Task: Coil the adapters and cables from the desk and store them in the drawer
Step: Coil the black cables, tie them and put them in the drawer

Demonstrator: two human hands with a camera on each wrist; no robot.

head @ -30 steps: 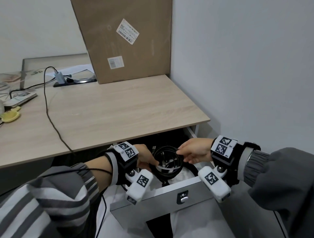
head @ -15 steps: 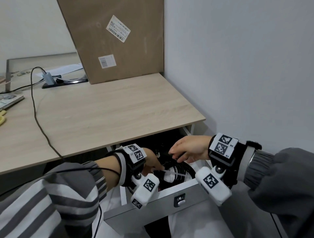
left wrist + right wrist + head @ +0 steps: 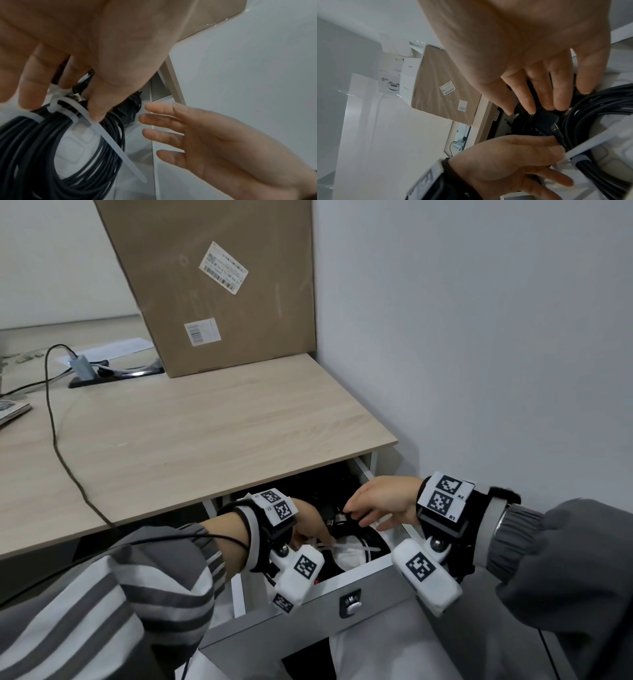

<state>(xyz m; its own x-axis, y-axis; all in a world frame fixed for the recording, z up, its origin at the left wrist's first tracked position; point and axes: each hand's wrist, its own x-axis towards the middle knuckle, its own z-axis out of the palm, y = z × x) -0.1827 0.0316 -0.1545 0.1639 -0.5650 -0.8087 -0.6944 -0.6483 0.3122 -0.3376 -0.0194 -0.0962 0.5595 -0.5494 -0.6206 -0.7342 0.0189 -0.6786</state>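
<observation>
A coil of black cable (image 3: 364, 537) bound by a white zip tie (image 3: 346, 547) lies inside the open grey drawer (image 3: 380, 590) under the desk. My left hand (image 3: 310, 527) pinches the coil (image 3: 34, 148) right at the zip tie (image 3: 109, 140), thumb on one side and fingers on the other. My right hand (image 3: 371, 508) is over the drawer's back, fingers straight, their tips touching black cables and a plug there (image 3: 546, 119). A USB plug (image 3: 555, 127) sticks out of the coil beside my left thumb. The drawer's far contents are dark and unclear.
The wooden desk (image 3: 205, 433) carries a large cardboard box (image 3: 222, 285), a small grey adapter (image 3: 80, 366) and a thin black cable (image 3: 54, 422) trailing off its front edge. A grey wall (image 3: 479, 337) stands close on the right. The drawer front has a lock knob (image 3: 354, 606).
The coil has gone down from above the drawer into it. My right hand has let go of the coil and straightened its fingers. My left hand still pinches it.
</observation>
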